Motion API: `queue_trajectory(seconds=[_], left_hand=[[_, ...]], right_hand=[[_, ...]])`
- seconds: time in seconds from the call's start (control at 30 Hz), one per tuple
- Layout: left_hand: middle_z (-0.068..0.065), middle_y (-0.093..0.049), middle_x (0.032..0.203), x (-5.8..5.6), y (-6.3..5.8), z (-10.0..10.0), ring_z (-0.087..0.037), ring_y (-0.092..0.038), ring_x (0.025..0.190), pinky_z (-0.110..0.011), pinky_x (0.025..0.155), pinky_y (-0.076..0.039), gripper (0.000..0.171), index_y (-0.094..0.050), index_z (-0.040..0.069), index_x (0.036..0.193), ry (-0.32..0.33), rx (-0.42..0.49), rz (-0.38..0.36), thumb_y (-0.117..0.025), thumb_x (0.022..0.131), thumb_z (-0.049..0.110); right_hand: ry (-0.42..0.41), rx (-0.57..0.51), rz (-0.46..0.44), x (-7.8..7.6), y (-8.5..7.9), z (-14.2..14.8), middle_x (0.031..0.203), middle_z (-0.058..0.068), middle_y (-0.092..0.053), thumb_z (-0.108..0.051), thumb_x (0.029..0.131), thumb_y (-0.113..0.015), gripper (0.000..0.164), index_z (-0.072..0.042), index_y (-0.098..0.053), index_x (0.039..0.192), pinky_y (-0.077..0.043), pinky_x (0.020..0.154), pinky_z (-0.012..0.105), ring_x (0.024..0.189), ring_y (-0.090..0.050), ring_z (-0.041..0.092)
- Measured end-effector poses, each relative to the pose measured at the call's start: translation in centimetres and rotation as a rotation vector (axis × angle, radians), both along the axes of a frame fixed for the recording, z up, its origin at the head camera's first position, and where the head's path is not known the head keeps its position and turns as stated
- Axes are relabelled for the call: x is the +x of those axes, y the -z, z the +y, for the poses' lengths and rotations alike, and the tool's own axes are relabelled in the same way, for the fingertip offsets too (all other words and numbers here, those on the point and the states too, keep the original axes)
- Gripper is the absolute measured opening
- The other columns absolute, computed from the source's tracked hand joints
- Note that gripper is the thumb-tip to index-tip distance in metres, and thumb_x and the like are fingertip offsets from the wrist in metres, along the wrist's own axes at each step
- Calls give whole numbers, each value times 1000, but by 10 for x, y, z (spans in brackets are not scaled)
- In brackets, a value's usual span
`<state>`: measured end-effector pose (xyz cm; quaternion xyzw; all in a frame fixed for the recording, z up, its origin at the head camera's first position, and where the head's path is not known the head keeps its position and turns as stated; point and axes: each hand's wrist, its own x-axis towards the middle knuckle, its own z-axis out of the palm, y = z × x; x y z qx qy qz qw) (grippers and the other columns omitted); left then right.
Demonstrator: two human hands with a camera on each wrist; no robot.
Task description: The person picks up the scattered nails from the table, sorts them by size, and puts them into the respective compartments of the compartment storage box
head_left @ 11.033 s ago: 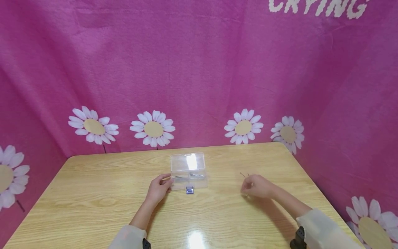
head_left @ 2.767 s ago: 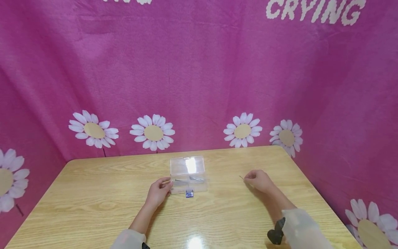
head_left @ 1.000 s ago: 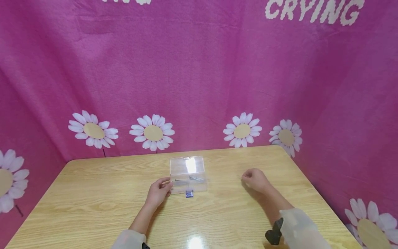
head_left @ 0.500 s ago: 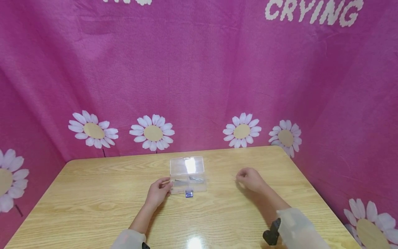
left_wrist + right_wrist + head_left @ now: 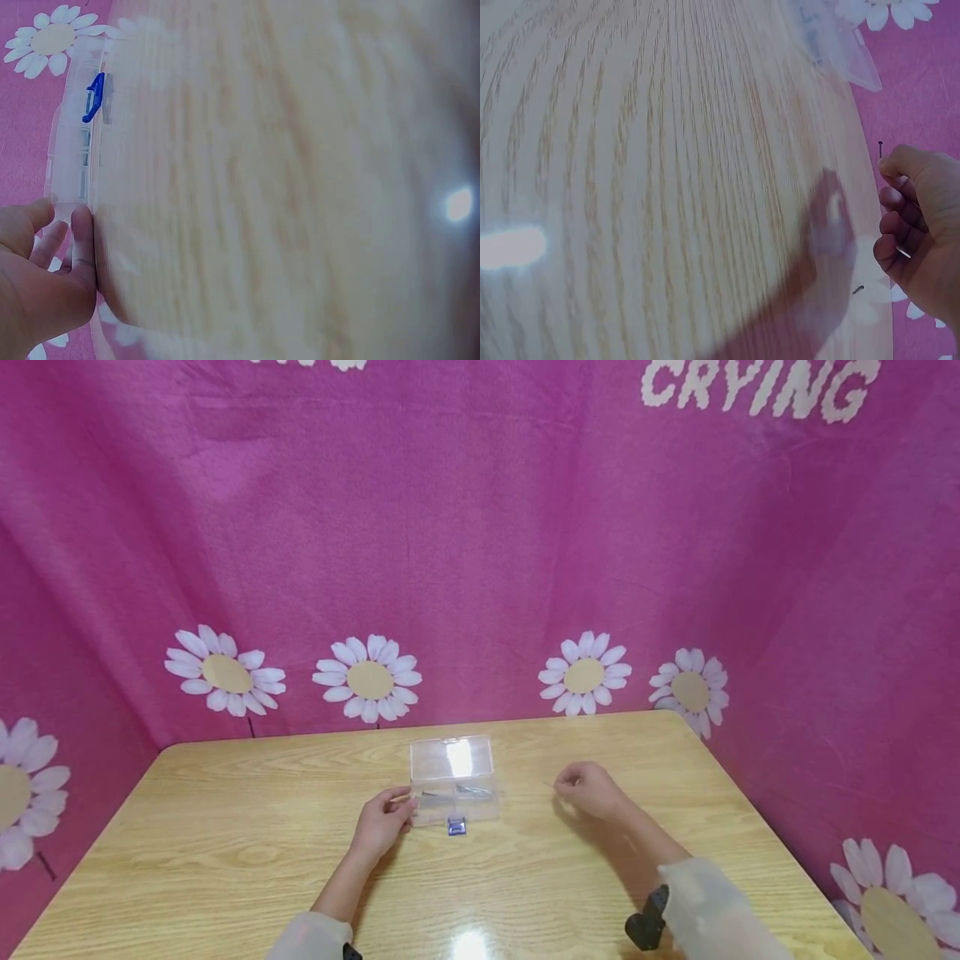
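Note:
A clear plastic compartment box (image 5: 476, 810) stands on the table with its lid (image 5: 435, 760) raised and a blue latch (image 5: 457, 827) at the front. Several thin metal nails (image 5: 472, 790) lie in its back compartments. At the box's left end, my left hand (image 5: 380, 827) holds the edge between thumb and fingers. To the right of the box, my right hand (image 5: 592, 789) pinches a thin nail between thumb and index finger. The right wrist view shows that nail (image 5: 880, 148), head outward, and a small shiny bit (image 5: 904, 253) by the curled fingers.
The wooden table (image 5: 247, 843) reaches back to a pink cloth (image 5: 480, 543) printed with daisies. A short dark mark (image 5: 859, 289) appears on the glossy tabletop in the right wrist view; whether it is a nail or a reflection cannot be told.
Over the last second my right hand has moved left, nearer the box, with the nail. Dark nails seen beside it eleven seconds ago no longer show there. The left hand stays put.

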<state>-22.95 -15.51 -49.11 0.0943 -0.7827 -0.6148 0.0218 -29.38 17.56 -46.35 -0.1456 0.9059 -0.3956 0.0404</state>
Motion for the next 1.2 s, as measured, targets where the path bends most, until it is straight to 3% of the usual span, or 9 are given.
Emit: queue_trajectory(seconds=[0.4,0.63,1.2], left_hand=[[-15,-65,88,-1,0,0,-10,-58,67,-20,61,-53,35,-55,-7,122,3,-6,-6,-59,91,8],[-17,-65,95,0,-1,0,-10,-58,70,-21,63,-54,36,-55,-6,124,7,-9,-18,-59,91,10],[-15,-64,90,0,-1,0,-9,-58,67,-20,61,-54,36,-55,-7,123,2,-8,-10,-59,91,9]], right_hand=[[-40,38,-5,3,-6,-13,82,5,-65,-10,84,-61,13,0,-69,89,-49,71,26,77,-54,12],[-49,21,-41,3,-7,-19,85,5,-65,-10,85,-61,14,-1,-68,91,-50,71,25,78,-55,13],[-95,48,-9,4,-14,-38,81,2,-63,-11,85,-61,11,-4,-69,87,-47,68,25,75,-52,12]])
